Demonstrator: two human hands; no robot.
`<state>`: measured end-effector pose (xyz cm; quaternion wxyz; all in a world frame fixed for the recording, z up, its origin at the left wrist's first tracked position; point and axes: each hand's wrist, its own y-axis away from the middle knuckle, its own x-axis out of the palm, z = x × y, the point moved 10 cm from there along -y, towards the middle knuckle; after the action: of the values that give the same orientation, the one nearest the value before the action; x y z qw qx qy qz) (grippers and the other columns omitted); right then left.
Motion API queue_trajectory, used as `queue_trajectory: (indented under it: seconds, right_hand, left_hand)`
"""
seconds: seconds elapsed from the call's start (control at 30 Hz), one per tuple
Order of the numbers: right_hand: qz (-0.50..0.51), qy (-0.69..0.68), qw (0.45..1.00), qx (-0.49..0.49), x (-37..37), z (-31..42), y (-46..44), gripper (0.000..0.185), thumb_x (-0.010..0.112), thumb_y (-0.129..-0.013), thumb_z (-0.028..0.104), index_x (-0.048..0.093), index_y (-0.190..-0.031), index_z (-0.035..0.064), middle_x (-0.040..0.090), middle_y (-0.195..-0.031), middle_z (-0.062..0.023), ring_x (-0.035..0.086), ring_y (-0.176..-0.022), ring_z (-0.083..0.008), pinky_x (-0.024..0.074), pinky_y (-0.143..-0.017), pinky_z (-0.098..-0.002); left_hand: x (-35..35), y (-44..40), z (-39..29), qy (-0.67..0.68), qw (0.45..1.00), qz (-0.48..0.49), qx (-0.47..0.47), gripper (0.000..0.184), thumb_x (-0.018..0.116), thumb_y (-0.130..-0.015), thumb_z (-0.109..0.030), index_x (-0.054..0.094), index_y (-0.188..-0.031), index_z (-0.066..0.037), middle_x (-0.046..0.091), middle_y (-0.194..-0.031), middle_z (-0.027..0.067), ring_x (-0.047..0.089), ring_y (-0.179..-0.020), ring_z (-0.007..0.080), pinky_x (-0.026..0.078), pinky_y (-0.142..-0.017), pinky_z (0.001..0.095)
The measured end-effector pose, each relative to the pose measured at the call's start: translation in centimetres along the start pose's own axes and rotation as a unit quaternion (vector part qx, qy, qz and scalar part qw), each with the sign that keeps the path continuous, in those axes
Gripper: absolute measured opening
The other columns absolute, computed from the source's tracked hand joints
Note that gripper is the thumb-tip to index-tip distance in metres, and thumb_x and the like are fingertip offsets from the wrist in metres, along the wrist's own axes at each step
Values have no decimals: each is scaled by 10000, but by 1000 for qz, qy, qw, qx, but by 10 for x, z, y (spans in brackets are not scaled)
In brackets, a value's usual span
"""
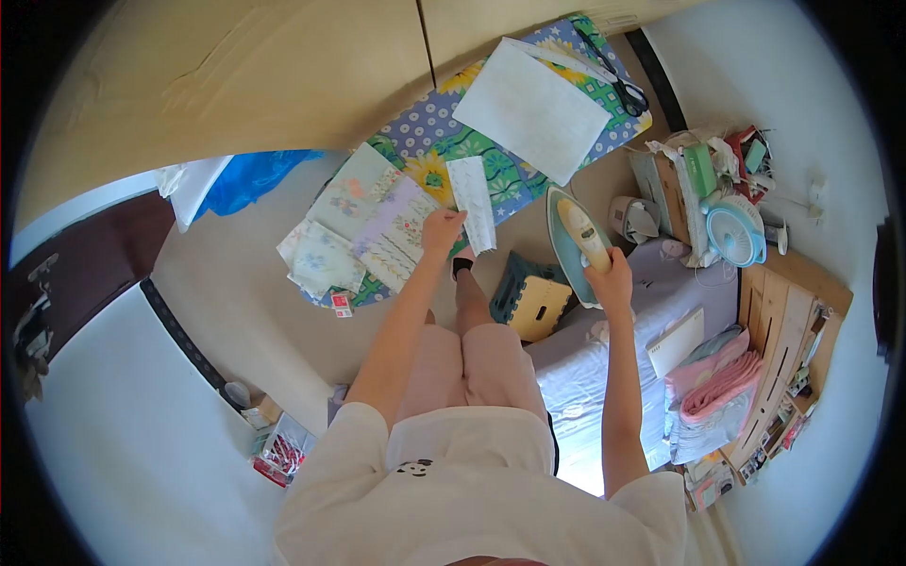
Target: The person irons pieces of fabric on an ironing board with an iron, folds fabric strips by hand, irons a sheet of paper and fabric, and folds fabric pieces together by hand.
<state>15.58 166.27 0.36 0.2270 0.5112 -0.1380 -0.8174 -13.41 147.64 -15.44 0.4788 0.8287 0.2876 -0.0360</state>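
On the flower-patterned ironing board (422, 124) lies a white strip (472, 198), its long axis running forward, narrow and creased, its near end past the board's edge. Bunched fingertips of the left hand (442, 232) touch its side, but whether they pinch it cannot be told. Wrapped around the cream handle (587, 236), the right hand (615, 280) holds a pale green iron (564, 247) beside the board, nose forward, its underside hard to make out.

Your single view looks from your head, forward and steeply down onto the patterned ironing board (427, 121); the lens sits close above your shirt (462, 505), on the board's near side, its wide, round-edged field also reaching the bed (604, 363) to the board's near right.
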Motion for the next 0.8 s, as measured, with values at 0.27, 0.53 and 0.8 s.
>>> queue_trajectory:
  seconds: [0.27, 0.53, 0.8]
  right_hand:
    - [23, -2, 998, 62, 10, -50, 30, 371, 666, -645, 179, 552, -961, 22, 618, -903, -173, 599, -860, -350, 455, -761, -416]
    - [19, -55, 997, 53, 19, -50, 35, 354, 661, -648, 153, 545, -948, 6, 610, -879, -189, 594, -832, -357, 458, -740, -402]
    - [31, -53, 998, 34, 13, -21, 27, 353, 660, -646, 145, 538, -942, -6, 606, -866, -194, 598, -816, -337, 458, -736, -392]
  left_hand:
    - [6, -21, -30, 74, 984, -59, 148, 256, 684, -776, -245, 645, -757, 7, 637, -732, 67, 597, -700, 112, 448, -603, 284]
    - [50, -16, 15, 431, 895, 74, -93, 253, 660, -822, -263, 583, -998, -98, 634, -934, 20, 627, -792, 137, 456, -623, 235]
    - [44, -13, 21, 170, 970, 107, -134, 277, 632, -813, -304, 591, -978, -86, 632, -1030, 67, 648, -744, 206, 470, -646, 304]
